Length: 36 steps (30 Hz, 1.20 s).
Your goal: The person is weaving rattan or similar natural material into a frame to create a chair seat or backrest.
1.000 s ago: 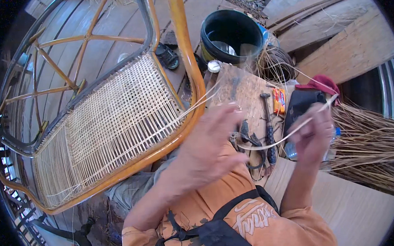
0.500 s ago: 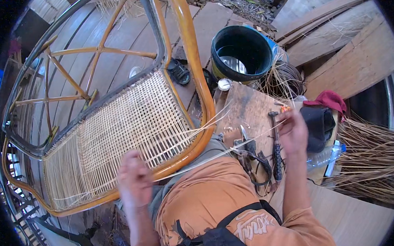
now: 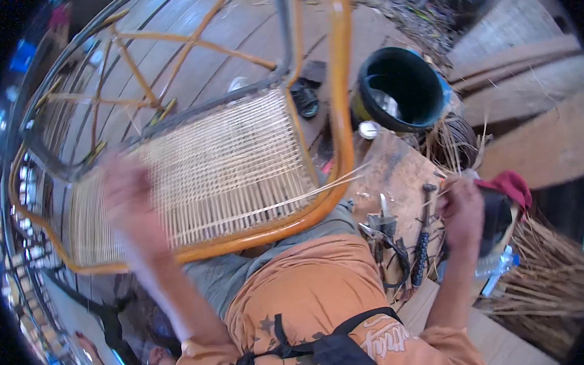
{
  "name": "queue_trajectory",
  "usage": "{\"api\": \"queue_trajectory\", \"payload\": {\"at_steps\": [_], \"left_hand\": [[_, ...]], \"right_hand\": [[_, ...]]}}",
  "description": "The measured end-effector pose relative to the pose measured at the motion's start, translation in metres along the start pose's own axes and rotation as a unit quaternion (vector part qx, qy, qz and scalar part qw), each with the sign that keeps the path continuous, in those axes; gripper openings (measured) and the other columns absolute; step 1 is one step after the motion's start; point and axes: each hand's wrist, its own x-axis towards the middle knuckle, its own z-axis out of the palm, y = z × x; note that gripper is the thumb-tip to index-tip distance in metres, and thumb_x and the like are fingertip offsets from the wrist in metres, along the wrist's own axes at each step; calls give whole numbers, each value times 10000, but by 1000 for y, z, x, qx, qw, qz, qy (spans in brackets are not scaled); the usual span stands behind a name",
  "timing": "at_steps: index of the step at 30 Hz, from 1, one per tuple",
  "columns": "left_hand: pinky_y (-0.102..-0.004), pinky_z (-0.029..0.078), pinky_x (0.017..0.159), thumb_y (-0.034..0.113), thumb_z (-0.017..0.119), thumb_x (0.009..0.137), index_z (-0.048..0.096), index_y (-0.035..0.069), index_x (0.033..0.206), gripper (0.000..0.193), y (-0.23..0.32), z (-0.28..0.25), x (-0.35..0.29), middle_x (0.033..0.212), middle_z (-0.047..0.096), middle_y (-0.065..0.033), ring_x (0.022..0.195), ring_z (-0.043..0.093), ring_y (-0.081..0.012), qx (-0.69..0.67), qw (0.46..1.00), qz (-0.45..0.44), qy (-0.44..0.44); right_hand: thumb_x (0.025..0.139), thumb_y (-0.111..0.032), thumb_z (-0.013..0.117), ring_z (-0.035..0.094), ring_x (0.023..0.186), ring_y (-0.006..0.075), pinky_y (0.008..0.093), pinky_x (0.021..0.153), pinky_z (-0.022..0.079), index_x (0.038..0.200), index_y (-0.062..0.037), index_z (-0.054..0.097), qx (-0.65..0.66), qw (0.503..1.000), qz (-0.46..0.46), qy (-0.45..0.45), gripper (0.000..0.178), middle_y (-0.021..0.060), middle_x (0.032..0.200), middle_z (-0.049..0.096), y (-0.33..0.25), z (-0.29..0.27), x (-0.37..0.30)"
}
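A woven rattan panel [image 3: 230,163] fills an orange-brown rattan frame [image 3: 275,236] that rests across my lap. Over the panel's left end is my left hand [image 3: 128,189], smeared by motion, so its fingers cannot be read. My right hand [image 3: 462,205] is off to the right above a wooden board [image 3: 395,166], beside a hammer [image 3: 423,241]. Its fingers are curled closed, and what they pinch is too small to make out. A few loose pale strands [image 3: 335,185] stick out past the panel's right corner. Pliers [image 3: 375,234] and a knife [image 3: 384,207] lie on the board.
A dark bucket [image 3: 403,89] stands behind the board, with a coil of rattan [image 3: 453,142] beside it. At right are a maroon cloth [image 3: 510,188], a plastic bottle [image 3: 494,264] and a heap of rattan strips [image 3: 546,287]. Another person's arm [image 3: 99,361] shows at lower left.
My left hand has swung left and up over the panel; my right hand is slightly lower. The pale strand that stretched between them no longer shows there. The whole view has shifted.
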Motion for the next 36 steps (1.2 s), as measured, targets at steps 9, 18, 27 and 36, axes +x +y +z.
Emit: {"api": "queue_trajectory", "payload": {"at_steps": [9,18,27,36], "left_hand": [[-315,496,674,128,470,932,558,27,1015,157,-55,122,-136,828,591,-60,731,577,-148,-44,890,-279,-358],[-447,500,706,222,541,833,632,83,934,195,-38,91,-138,878,652,-158,819,630,-356,172,914,-22,-367],[-479,489,679,235,548,809,662,64,831,207,-33,66,-132,752,655,-172,739,631,-380,39,922,-111,-368],[-466,481,629,229,538,828,608,88,820,158,-47,74,-136,761,630,-146,746,628,-352,121,950,83,-274]], "right_hand": [[856,-18,580,603,810,150,277,733,486,1020,26,628,-178,923,62,-336,176,41,838,645,92,118,-60],[949,-139,520,536,1034,158,268,868,436,1323,6,445,25,955,91,-280,407,89,1213,542,51,125,-61],[945,-147,531,493,694,54,177,580,371,1130,-13,556,-75,952,-15,-298,230,19,895,587,32,127,-42],[908,-372,583,597,728,249,348,624,521,1092,-2,542,-202,913,-338,-108,416,158,1012,597,-78,121,-6]]}}
